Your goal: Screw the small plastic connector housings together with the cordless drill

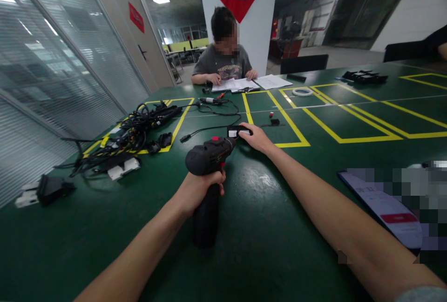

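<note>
Left hand (pixel 203 189) at 6 o'clock: fingers closed around the grip of one black drill (pixel 206 156). Right hand (pixel 256 138) — extended, fingertips (pixel 243 127) touching one black-and-white block (pixel 233 132) at the drill's nose. One cable tangle (pixel 138 127) lies at 10 o'clock — two white-and-black units (pixel 120 167) (pixel 44 191) beside it.

Bare hands (pixel 200 192), bare forearms (pixel 335 213), grey sleeve (pixel 419 295) at lower right
</note>
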`<state>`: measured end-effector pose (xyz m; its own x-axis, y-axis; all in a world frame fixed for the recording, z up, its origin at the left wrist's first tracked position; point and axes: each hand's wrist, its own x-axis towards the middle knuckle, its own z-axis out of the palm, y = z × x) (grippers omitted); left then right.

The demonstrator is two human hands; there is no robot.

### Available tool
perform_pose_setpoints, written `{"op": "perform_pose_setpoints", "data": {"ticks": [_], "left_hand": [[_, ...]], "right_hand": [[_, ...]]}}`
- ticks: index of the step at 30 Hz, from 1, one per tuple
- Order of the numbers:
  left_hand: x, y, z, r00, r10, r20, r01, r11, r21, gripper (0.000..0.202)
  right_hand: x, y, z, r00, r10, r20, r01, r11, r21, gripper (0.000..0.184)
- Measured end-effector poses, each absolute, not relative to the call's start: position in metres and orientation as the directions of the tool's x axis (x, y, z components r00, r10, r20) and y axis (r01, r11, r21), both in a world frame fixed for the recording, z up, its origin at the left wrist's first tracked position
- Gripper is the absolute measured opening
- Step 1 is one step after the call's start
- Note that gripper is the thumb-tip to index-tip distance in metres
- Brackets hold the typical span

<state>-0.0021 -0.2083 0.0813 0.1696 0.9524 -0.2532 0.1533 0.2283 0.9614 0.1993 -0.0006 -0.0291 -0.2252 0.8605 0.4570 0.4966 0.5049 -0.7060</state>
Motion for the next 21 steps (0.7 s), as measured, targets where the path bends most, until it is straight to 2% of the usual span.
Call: {"op": "perform_pose_setpoints", "data": {"ticks": [14,21], "left_hand": [[-0.0002,-0.2095,0.0816,0.15,0.959,-0.239,0.131,0.22,0.967,0.013],[-0.001,-0.2095,0.0816,0.133,0.949,-0.285,0.154,0.264,0.952,0.014]], "right_hand": [[0.1992,-0.0016,-0.0285,-0.222,0.863,0.455,0.505,0.501,-0.703,0.039],[0.1983,-0.0026,-0.0274,-0.223,0.859,0.46,0.505,0.506,-0.699,0.04]]}}
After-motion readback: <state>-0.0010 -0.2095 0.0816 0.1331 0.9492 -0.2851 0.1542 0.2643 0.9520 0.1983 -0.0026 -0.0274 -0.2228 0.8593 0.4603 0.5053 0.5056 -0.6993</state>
